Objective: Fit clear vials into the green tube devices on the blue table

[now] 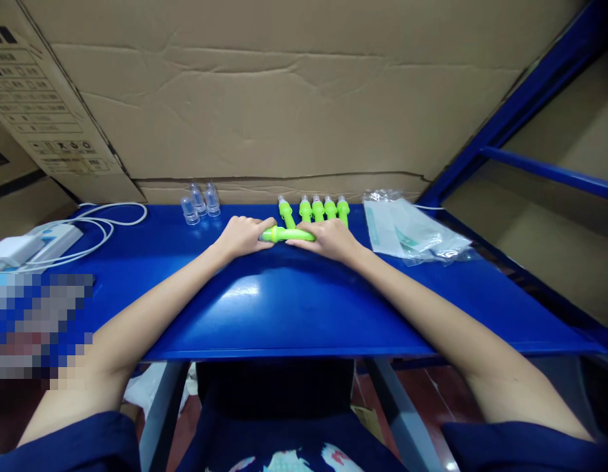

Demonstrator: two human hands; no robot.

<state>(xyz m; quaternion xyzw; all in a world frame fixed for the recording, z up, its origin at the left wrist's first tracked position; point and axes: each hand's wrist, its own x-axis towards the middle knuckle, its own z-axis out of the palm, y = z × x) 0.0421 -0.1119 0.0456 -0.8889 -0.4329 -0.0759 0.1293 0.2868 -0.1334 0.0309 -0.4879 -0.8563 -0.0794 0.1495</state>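
Note:
Between my two hands a bright green tube-shaped piece with a clear tip (286,234) lies sideways over the blue tabletop. The fingers of my left hand (244,236) are closed on its clear end at the left. My right hand (330,238) wraps around the green end at the right. Just behind stand or lean several like green pieces (317,208) with clear tips in a row, partly hidden by my right hand. Beyond my left hand, 3 clear plastic caps (200,204) are grouped near the back edge.
Clear plastic bags (406,229) lie at the right. On the left sit a white power strip (58,244) and a looped white cable (109,226). A blurred-out patch (38,321) covers something below them. Cardboard (284,98) walls the back; a blue metal frame (549,172) rises at the right.

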